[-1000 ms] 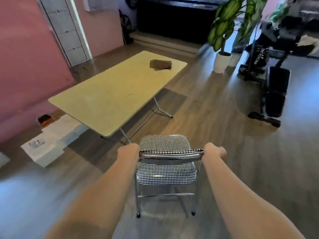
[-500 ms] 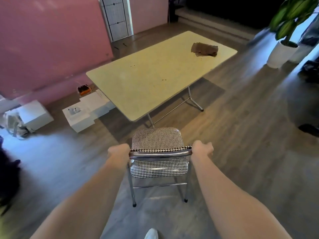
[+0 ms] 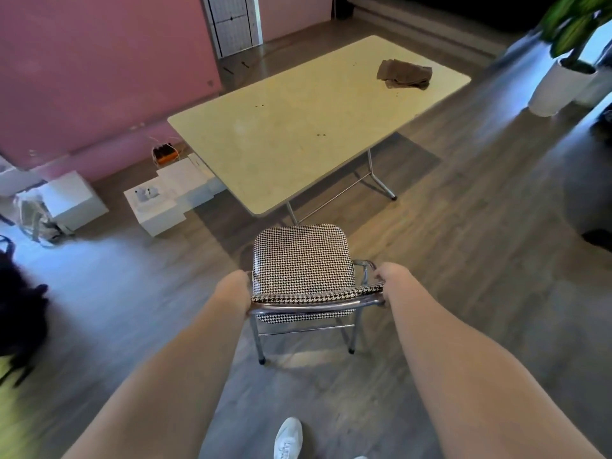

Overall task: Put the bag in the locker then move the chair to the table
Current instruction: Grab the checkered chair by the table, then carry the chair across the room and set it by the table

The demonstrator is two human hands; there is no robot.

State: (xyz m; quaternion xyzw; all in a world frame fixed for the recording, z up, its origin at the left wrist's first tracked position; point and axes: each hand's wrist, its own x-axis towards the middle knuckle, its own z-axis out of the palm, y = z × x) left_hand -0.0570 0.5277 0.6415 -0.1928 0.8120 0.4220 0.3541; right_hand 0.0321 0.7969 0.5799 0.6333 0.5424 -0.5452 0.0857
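A houndstooth chair [image 3: 299, 256] with a chrome frame stands just in front of me, its seat facing the near corner of the table. My left hand [image 3: 235, 290] grips the left end of the backrest and my right hand [image 3: 388, 276] grips the right end. The pale yellow folding table [image 3: 298, 134] stretches away beyond the chair, its near corner almost above the seat's front edge. A brown cloth [image 3: 404, 74] lies near the table's far end. No bag or locker is clearly in view.
White boxes [image 3: 159, 202] and an orange power strip [image 3: 164, 155] sit on the floor left of the table by the pink wall. A potted plant [image 3: 559, 77] stands at far right. A dark shape [image 3: 20, 293] is at the left edge. My white shoe [image 3: 287, 438] shows below.
The chair and I have moved closer to the table's near corner. The view has swung left and down, so the table looks larger and the plant sits at the right edge.
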